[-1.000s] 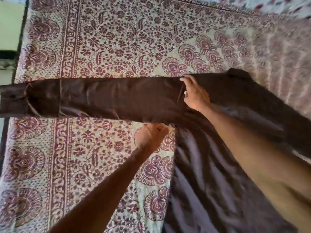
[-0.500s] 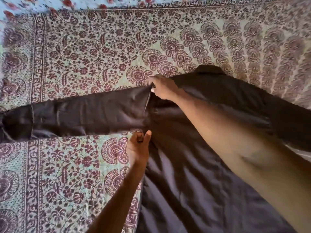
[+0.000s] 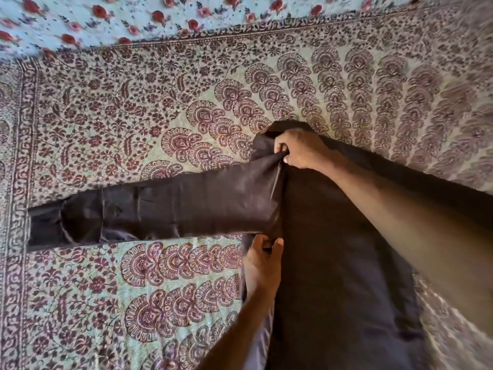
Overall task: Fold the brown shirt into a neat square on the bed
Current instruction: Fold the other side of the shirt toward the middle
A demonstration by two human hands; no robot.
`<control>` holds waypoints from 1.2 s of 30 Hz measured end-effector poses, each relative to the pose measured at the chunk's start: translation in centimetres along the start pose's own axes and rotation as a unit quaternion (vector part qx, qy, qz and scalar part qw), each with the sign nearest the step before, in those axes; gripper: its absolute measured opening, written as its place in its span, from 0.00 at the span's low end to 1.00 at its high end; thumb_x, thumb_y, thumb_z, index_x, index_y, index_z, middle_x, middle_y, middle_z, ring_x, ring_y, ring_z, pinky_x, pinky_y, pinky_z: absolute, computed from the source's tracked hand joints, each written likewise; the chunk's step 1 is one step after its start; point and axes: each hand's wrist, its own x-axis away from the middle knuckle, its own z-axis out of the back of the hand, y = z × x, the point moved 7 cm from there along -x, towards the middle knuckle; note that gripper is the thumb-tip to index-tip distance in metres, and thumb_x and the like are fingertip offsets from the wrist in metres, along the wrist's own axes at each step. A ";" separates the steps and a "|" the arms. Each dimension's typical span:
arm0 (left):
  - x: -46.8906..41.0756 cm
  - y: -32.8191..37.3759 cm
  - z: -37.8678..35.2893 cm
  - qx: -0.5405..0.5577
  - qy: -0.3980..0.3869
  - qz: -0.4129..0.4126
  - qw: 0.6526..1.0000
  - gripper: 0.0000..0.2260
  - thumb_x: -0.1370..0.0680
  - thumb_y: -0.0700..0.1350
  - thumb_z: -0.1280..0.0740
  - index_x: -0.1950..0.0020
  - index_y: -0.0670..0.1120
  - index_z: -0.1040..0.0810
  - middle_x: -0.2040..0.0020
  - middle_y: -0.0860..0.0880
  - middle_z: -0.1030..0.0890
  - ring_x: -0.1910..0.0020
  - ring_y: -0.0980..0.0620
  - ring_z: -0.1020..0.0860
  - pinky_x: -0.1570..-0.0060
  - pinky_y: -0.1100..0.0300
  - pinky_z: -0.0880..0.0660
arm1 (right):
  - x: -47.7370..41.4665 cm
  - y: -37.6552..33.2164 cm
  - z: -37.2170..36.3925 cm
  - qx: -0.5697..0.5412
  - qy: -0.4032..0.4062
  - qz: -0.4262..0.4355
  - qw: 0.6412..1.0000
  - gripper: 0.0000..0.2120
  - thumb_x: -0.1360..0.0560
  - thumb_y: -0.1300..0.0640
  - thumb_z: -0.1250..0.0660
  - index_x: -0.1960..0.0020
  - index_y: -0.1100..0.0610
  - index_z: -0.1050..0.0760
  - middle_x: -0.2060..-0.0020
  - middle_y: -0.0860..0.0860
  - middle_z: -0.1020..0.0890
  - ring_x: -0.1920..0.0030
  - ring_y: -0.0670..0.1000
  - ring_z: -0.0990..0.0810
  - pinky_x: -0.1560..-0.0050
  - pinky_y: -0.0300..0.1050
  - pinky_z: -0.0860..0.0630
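Bed under maroon paisley bedspread, brown shirt spread on it, sleeve stretched left

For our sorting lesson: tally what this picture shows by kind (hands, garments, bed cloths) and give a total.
Hands: 2 (left hand, right hand, both gripping the shirt)
Garments: 1 (brown shirt)
Bed cloths: 2 (paisley cover, rose sheet)
Total: 5
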 end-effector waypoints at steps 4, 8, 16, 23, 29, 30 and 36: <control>0.1 -0.4 -1.9 0.012 0.011 0.006 1.000 0.09 0.22 0.48 0.33 0.55 0.43 0.22 0.59 0.48 0.16 0.57 0.45 0.19 0.62 0.59 0.29 | 0.7 2.0 -2.3 0.046 -0.014 -0.022 0.999 0.18 0.28 0.63 0.29 0.40 0.52 0.21 0.41 0.53 0.24 0.43 0.58 0.21 0.51 0.48 0.26; -0.5 -1.0 -1.9 -0.010 0.027 -0.013 1.000 0.10 0.22 0.48 0.34 0.59 0.43 0.23 0.61 0.43 0.18 0.59 0.42 0.21 0.61 0.55 0.28 | 0.5 2.2 -2.5 0.015 0.015 -0.022 1.000 0.14 0.25 0.60 0.32 0.41 0.53 0.22 0.40 0.54 0.25 0.43 0.59 0.22 0.50 0.50 0.26; -0.9 -2.8 -2.1 -0.028 -0.052 -0.025 0.998 0.06 0.24 0.50 0.31 0.60 0.50 0.23 0.67 0.50 0.17 0.67 0.49 0.18 0.65 0.49 0.21 | 1.9 1.2 -2.6 -0.019 0.088 -0.058 0.994 0.15 0.27 0.64 0.30 0.43 0.53 0.25 0.42 0.53 0.26 0.47 0.58 0.21 0.53 0.52 0.24; 2.9 -7.9 0.6 -0.052 -0.112 -0.015 0.992 0.04 0.25 0.47 0.33 0.60 0.50 0.22 0.69 0.50 0.18 0.72 0.52 0.19 0.72 0.50 0.20 | 13.0 -0.7 -8.1 -0.196 0.143 -0.200 0.949 0.06 0.25 0.57 0.35 0.50 0.50 0.24 0.52 0.49 0.18 0.50 0.54 0.19 0.54 0.47 0.25; 8.3 -12.4 1.1 -0.119 -0.144 -0.024 0.982 0.05 0.27 0.44 0.35 0.59 0.52 0.20 0.65 0.47 0.16 0.66 0.49 0.17 0.65 0.50 0.20 | 24.5 -4.7 -16.5 -0.272 0.043 -0.273 0.922 0.20 0.29 0.41 0.30 0.44 0.50 0.29 0.55 0.49 0.18 0.51 0.55 0.19 0.55 0.50 0.23; 9.3 -13.0 1.0 -0.138 -0.151 -0.029 0.978 0.05 0.26 0.42 0.34 0.59 0.50 0.19 0.64 0.46 0.16 0.65 0.47 0.17 0.64 0.50 0.20 | 26.0 -5.3 -17.3 -0.268 0.041 -0.280 0.921 0.21 0.29 0.41 0.29 0.44 0.51 0.30 0.54 0.49 0.18 0.51 0.56 0.19 0.56 0.49 0.24; 14.3 -16.0 -0.6 -0.235 -0.209 -0.030 0.949 0.05 0.25 0.46 0.34 0.59 0.50 0.20 0.60 0.44 0.16 0.60 0.43 0.17 0.62 0.52 0.21 | 32.1 -7.9 -20.7 -0.257 0.014 -0.319 0.912 0.11 0.26 0.47 0.31 0.48 0.52 0.26 0.54 0.55 0.17 0.50 0.60 0.19 0.53 0.49 0.25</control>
